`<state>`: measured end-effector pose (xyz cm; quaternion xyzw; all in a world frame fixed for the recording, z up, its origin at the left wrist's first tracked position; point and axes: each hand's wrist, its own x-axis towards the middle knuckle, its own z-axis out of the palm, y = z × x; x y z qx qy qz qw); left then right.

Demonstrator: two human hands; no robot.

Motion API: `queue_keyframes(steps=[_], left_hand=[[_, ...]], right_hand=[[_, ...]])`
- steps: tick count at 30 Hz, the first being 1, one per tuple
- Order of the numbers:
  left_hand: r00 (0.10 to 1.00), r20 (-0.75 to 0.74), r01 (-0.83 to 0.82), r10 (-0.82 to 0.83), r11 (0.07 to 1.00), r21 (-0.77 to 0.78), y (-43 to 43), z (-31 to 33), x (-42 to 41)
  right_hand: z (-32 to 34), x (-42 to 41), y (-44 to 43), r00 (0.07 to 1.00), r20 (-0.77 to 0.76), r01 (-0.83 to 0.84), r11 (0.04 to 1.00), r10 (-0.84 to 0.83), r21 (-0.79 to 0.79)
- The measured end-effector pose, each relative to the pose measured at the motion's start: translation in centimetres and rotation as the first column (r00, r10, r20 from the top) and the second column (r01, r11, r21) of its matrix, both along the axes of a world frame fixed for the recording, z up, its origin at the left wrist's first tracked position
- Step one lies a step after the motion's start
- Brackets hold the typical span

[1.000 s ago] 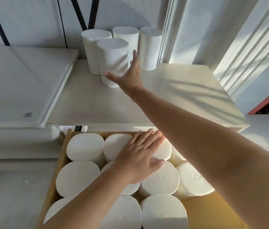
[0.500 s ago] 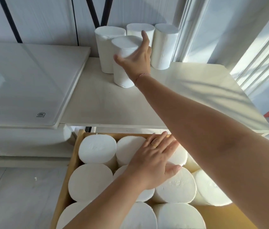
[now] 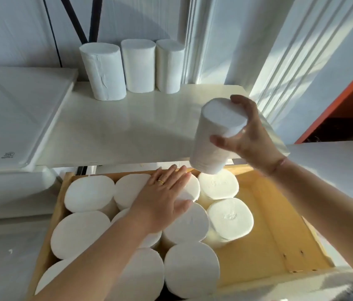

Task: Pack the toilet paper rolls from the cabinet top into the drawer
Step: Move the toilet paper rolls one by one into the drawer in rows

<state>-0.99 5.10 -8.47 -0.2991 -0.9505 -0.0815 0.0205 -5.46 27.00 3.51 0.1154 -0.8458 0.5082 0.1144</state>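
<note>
The right hand (image 3: 250, 137) has lifted a roll (image 3: 216, 135) off the cabinet top (image 3: 127, 131), fingers wrapped round it, toward the drawer (image 3: 279, 224), leaving three rolls (image 3: 136, 66); the left hand (image 3: 162, 203) lies flat, empty, on the packed rolls (image 3: 88, 192).

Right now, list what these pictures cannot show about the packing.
- Head view: rolls under the left hand, covered by palm and forearm.
- Front rolls in the drawer, cut by the bottom edge; total count unknowable.
- Held roll in the right hand, motion-blurred.

Left hand (image 3: 167, 198) covers most of two packed rolls (image 3: 189, 189), nearest drawer rolls (image 3: 192, 271) cut off by bottom edge, held roll (image 3: 216, 135) motion-blurred, its lower side behind right hand (image 3: 250, 137).
</note>
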Motion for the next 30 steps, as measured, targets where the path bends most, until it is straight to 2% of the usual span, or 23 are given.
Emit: queue_keyframes(steps=[4,9,13,18,21,22,24,26,28,30], left_hand=[[0.994,0.031,-0.105,0.105,0.994,-0.018,1.5,-0.1,0.6],[0.992,-0.013,-0.129,0.129,0.991,-0.029,4.4,0.3,1.9],[0.992,-0.008,-0.129,0.128,0.992,-0.018,5.2,0.3,2.2],[0.991,0.0,-0.131,0.131,0.991,-0.034,5.1,0.3,2.2],[0.99,0.004,-0.138,0.138,0.989,-0.044,5.1,0.3,2.2],[0.99,0.009,-0.139,0.14,0.989,-0.046,5.1,0.2,2.2],[0.99,0.02,-0.136,0.137,0.989,-0.05,5.1,0.3,2.2],[0.993,0.037,-0.112,0.114,0.991,-0.068,5.3,0.3,2.4],[0.995,0.066,-0.065,0.071,0.994,-0.084,5.5,0.2,2.7],[0.996,0.084,-0.037,0.043,0.997,-0.073,5.6,0.2,2.8]], right_hand=[[0.6,4.4,7.8,0.997,0.053,0.059,0.997,-0.061,0.042],[-2.5,7.0,12.8,0.975,0.199,0.045,0.959,-0.103,0.279],[-6.1,6.6,12.6,0.942,0.333,-0.078,0.938,-0.041,0.338],[-9.0,5.5,11.1,0.942,0.33,-0.099,0.893,-0.057,0.438],[-9.1,5.0,11.1,0.907,0.417,-0.184,0.84,-0.055,0.511],[-8.7,4.7,11.4,0.875,0.484,-0.246,0.825,-0.037,0.508],[-7.5,4.0,11.9,0.769,0.639,-0.35,0.85,0.02,0.394],[-6.4,3.4,12.1,0.684,0.728,-0.329,0.909,0.042,0.257],[-6.0,3.1,11.7,0.662,0.75,-0.285,0.923,-0.007,0.26],[-6.1,3.0,11.5,0.665,0.745,-0.319,0.881,-0.055,0.35]])
